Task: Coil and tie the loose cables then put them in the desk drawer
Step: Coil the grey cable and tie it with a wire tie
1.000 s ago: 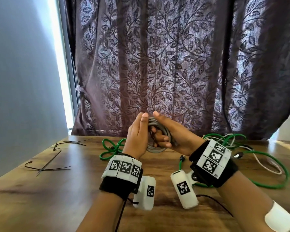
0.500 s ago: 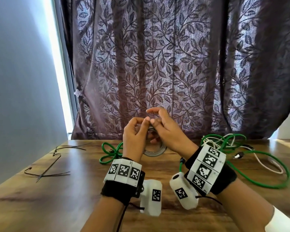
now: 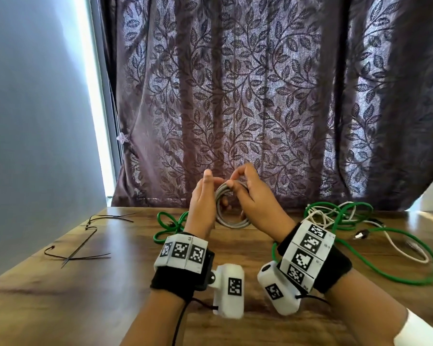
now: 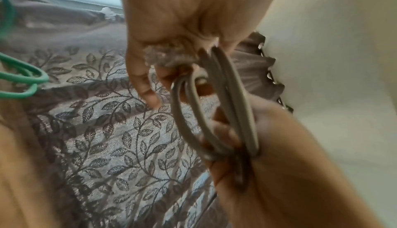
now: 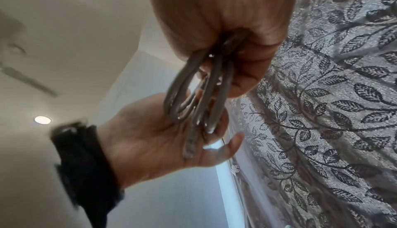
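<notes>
A grey cable coil is held upright above the wooden desk, between both hands. My left hand is on its left side, thumb up, with fingers hooked through the loops. Gripping the right side is my right hand, whose fingertips pinch the top of the loops. In the right wrist view the cable's free end lies across the left palm. A loose green cable and a white cable lie tangled on the desk to the right.
Another green loop lies behind my left wrist. Several black cable ties lie at the desk's left side. A leaf-patterned curtain hangs behind the desk and a grey wall borders its left. No drawer is in view.
Half a second ago both hands' fingertips met above the coil. Now they sit on its top rim, slightly apart, and the coil faces me more fully. The desk cables have not moved.
</notes>
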